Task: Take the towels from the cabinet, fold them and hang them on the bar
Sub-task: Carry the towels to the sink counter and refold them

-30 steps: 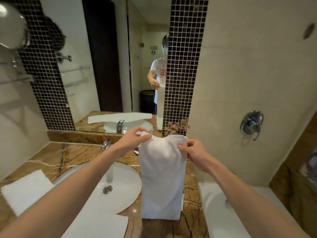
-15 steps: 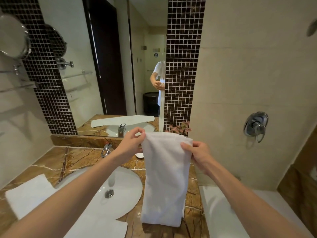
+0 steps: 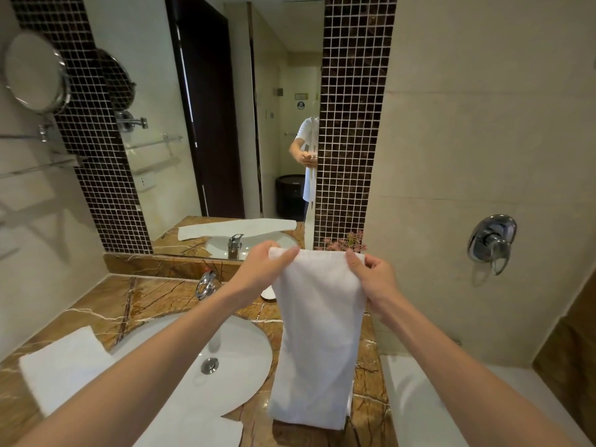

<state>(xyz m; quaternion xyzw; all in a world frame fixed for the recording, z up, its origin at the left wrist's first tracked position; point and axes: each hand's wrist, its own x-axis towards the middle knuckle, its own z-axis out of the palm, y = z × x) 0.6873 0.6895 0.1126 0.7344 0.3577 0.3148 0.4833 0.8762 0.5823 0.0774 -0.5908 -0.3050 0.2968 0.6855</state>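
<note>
A white towel [image 3: 317, 337], folded into a long narrow strip, hangs in the air above the right end of the marble counter. My left hand [image 3: 261, 269] pinches its top left corner and my right hand [image 3: 374, 279] pinches its top right corner. Its lower end hangs just over the counter. A second white towel [image 3: 61, 366] lies flat on the counter at the left, running under my left arm toward the sink's front. A towel bar [image 3: 38, 167] is fixed to the left wall.
A white sink [image 3: 238, 343] with a chrome tap [image 3: 205, 283] sits in the brown marble counter [image 3: 154, 295]. A mirror [image 3: 206, 124] is behind it, a round shaving mirror [image 3: 32, 72] at left. A white bathtub [image 3: 419, 401] and chrome valve [image 3: 491, 241] are at right.
Both hands have lifted the towel a little and pulled its top edge straighter. The view has tilted slightly downward.
</note>
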